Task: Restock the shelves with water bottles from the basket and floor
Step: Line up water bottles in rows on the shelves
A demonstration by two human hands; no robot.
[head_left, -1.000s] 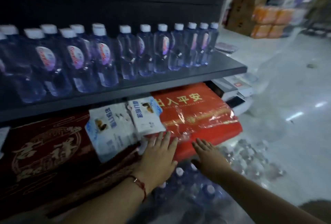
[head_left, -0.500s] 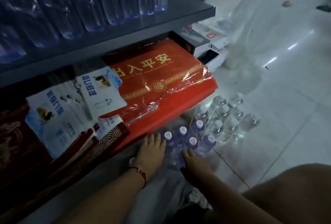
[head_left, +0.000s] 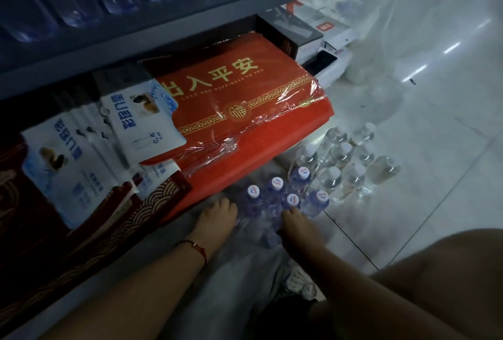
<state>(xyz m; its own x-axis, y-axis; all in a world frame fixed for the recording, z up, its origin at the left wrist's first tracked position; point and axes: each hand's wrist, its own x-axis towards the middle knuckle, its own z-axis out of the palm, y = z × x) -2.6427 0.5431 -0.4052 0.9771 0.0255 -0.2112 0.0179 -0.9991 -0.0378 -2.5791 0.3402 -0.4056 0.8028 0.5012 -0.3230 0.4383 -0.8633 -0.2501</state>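
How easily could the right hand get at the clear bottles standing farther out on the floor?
Probably easily: the right hand rests by the purple-tinted bottles, and the clear plastic bottles stand just beyond, with open tiled floor around them.

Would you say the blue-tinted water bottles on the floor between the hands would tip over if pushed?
Probably: the blue-tinted water bottles stand tall and narrow. They look full, so likely heavy for their size. The clear plastic may be slippery for the left hand and right hand.

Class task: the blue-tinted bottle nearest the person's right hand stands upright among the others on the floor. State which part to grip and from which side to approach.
Probably grip the blue-tinted bottle by its neck, just under the white cap, coming from above. It stands upright, packed between neighbouring bottles, so its sides are crowded and only its top is free. The right hand is already beside it.
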